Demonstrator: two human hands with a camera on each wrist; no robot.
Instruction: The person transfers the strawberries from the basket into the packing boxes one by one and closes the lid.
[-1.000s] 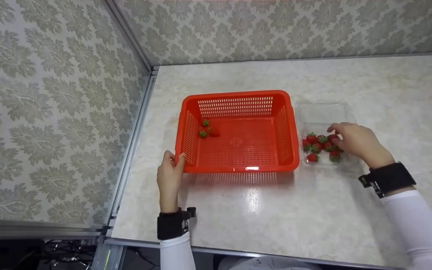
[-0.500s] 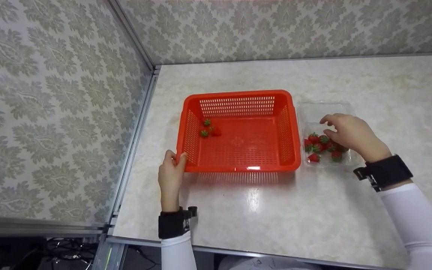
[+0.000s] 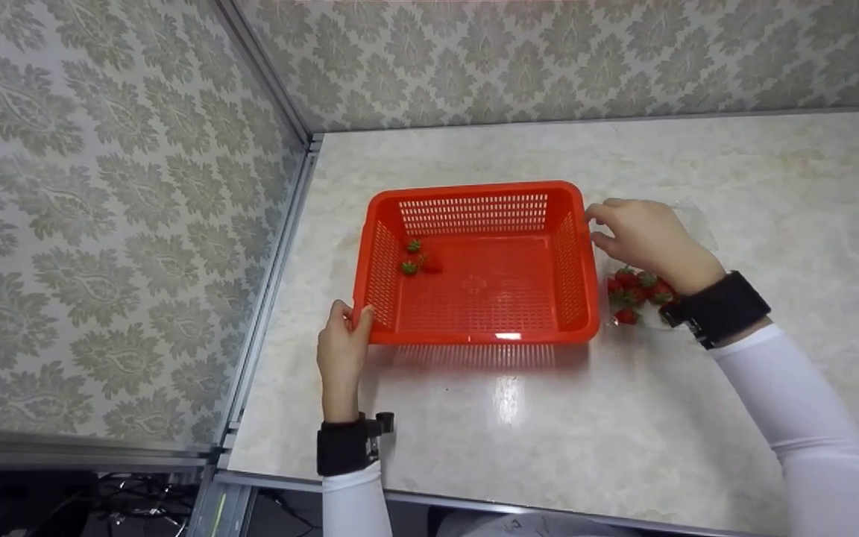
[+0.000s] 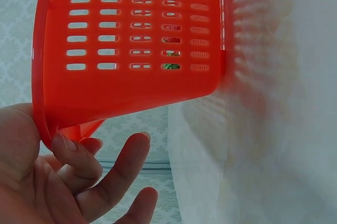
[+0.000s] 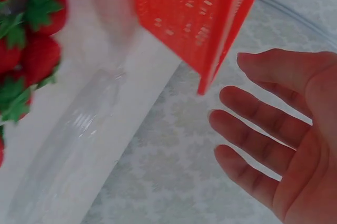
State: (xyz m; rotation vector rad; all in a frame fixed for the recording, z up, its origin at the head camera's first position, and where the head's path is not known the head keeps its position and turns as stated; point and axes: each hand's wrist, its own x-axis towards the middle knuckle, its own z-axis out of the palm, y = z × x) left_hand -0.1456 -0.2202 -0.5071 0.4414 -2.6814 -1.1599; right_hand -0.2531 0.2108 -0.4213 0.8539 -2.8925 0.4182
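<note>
**Two hands at an orange basket beside a tray of strawberries**

Head view: an orange slotted basket (image 3: pixel 474 261) stands on the pale marbled bench (image 3: pixel 519 418), near the bench's left edge. The left hand (image 3: pixel 341 350) grasps the basket's near left corner, thumb over the rim and fingers beneath it; the left wrist view shows the rim (image 4: pixel 45 124) lying against the palm, with the fingers (image 4: pixel 113 174) curled loosely under the corner. The grip of this hand is therefore closed on the basket.

The right hand (image 3: pixel 642 239) is at the basket's right wall, near its far corner, over a clear plastic tray (image 3: pixel 698 224) that stands just beside the basket on the right. In the right wrist view the palm is released, fingers (image 5: pixel 258 121) straight and spread, holding nothing; the basket's corner (image 5: pixel 210 40) is close to the fingertips, but whether they touch it cannot be told.

A cluster of strawberries (image 3: pixel 634 291) lies in the near part of the tray, partly hidden by the right wrist and its black wrist strap (image 3: pixel 720 307). Three further strawberries (image 3: pixel 418 257) lie inside the basket, close together near its left wall; two show green caps upward. Both forearms wear white sleeves (image 3: pixel 795 403). Patterned walls (image 3: pixel 101 186) enclose the bench on its left and far sides.
</note>
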